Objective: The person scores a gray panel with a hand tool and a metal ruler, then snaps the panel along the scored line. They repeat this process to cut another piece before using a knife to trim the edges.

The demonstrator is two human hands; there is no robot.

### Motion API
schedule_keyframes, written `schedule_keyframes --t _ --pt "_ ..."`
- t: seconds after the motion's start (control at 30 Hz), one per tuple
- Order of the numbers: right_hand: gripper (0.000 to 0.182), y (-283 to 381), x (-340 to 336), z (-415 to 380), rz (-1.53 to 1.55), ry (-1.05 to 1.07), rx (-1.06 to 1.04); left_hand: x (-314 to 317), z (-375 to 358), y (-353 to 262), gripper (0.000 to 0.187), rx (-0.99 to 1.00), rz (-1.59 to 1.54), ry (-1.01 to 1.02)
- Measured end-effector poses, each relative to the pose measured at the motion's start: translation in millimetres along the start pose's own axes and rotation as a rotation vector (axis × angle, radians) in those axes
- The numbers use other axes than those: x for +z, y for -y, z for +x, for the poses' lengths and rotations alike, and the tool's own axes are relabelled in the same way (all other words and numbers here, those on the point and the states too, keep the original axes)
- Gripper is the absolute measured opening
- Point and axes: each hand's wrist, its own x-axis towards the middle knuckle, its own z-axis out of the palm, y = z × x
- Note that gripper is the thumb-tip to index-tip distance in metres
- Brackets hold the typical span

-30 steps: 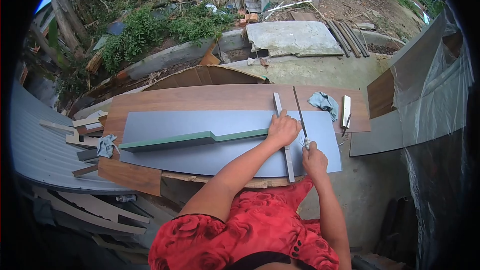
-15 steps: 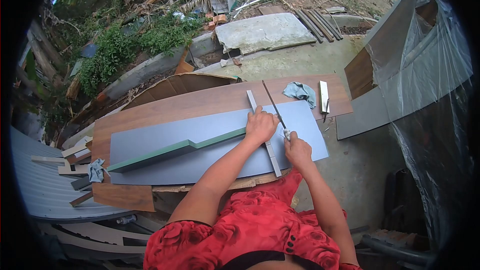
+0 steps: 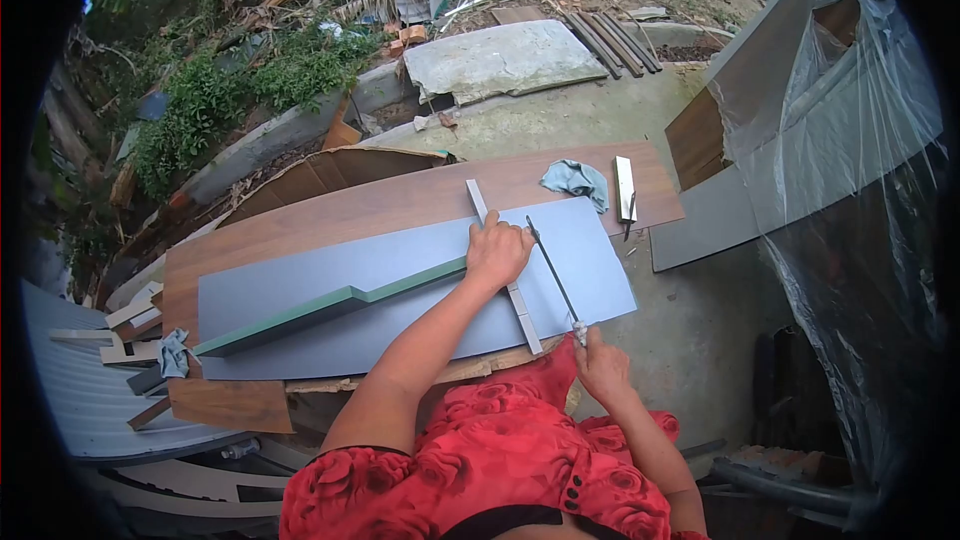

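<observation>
My left hand [image 3: 497,252] presses down on a narrow grey strip [image 3: 523,318] that lies crosswise on a long blue-grey board [image 3: 590,280]. Its fingers close over the strip, near the end of a green-edged panel [image 3: 400,282] with a stepped side. To the right, my right hand [image 3: 604,368] grips the pale handle of a hacksaw [image 3: 554,278]. The thin dark saw points away from me over the board, beside the strip, its far tip near my left fingers.
Under the board is a brown wood-grain panel [image 3: 240,230]. A blue cloth [image 3: 577,182] and a metallic bar [image 3: 625,188] rest at its far right. Offcuts [image 3: 135,325] and another rag [image 3: 174,352] are at left. Plastic-draped panels [image 3: 800,130] stand at right.
My right hand has drawn the hacksaw back toward me, its far tip now lower beside my left hand. The left hand keeps its place on the strip; the whole view has shifted slightly.
</observation>
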Motion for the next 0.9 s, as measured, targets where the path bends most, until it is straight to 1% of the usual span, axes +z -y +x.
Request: schedule_keyframes --t 0.1,0.17,0.27,0.37,0.47,0.53,0.63,0.73,0.9 --pt "0.023 20.3 -0.4 48.0 -0.031 -0.045 -0.046 -0.1 -1.4 -0.5 0.041 -0.001 0.003 -0.015" --pt "0.023 32.2 6.0 82.7 0.011 -0.103 -0.106 2.8 -1.7 0.8 0.041 -0.007 -0.010 -0.031" --pt "0.025 46.8 7.2 106.5 0.044 -0.128 -0.122 5.7 -1.4 2.3 0.041 0.006 0.010 -0.070" --pt "0.025 39.7 6.5 93.3 0.053 -0.125 -0.122 2.8 -1.9 1.3 0.040 -0.005 -0.013 -0.040" --pt "0.025 20.6 9.7 47.0 0.023 -0.067 -0.074 -4.1 -1.0 -1.1 0.040 -0.031 -0.035 0.021" --pt "0.025 0.7 18.3 13.7 -0.012 -0.075 -0.063 -2.8 -0.4 -0.8 0.040 -0.028 -0.040 0.037" --pt "0.025 -5.6 13.4 -8.9 -0.007 -0.041 -0.039 -1.2 -0.5 1.4 0.040 -0.022 -0.026 0.030" --pt "0.022 11.8 -3.4 18.4 -0.054 -0.013 -0.023 -2.0 -1.4 1.0 0.040 -0.017 -0.014 0.017" --pt "0.022 46.0 -1.0 99.9 -0.043 -0.087 -0.139 0.1 -2.9 2.7 0.040 -0.012 -0.037 -0.011"
